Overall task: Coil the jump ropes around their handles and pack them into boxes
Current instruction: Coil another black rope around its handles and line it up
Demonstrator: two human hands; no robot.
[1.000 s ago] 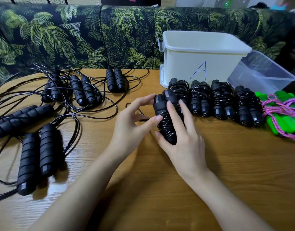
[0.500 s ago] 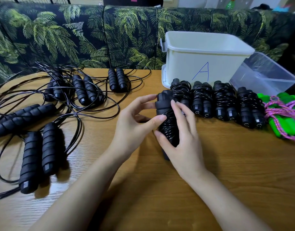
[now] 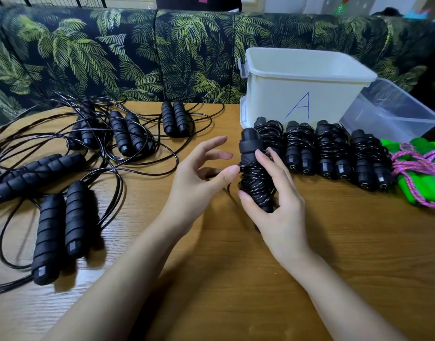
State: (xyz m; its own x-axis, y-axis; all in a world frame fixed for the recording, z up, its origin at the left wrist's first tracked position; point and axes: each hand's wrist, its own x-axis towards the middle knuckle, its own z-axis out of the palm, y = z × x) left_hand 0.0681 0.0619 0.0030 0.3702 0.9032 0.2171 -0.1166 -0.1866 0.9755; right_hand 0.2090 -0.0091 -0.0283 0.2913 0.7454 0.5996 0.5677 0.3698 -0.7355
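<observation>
My right hand [image 3: 280, 205] grips a black jump rope bundle [image 3: 254, 173], its cord wound round both handles, held upright just above the wooden table [image 3: 236, 271]. My left hand [image 3: 199, 183] is beside it on the left. Its thumb lies against the coil and pinches the loose cord end with a curled finger, while the other fingers are spread. Several coiled black ropes [image 3: 332, 148] lie in a row in front of the white box marked A [image 3: 302, 89]. Uncoiled black ropes [image 3: 128, 134] sprawl on the left.
A clear plastic box [image 3: 388, 114] stands to the right of the white one. A green-handled rope with pink cord [image 3: 423, 178] lies at the right edge. One pair of black handles [image 3: 61, 232] lies near left. A leaf-print sofa [image 3: 113, 57] backs the table.
The bundle has been turned more upright in my right hand. My left fingers have spread wider, with the thumb still at the coil.
</observation>
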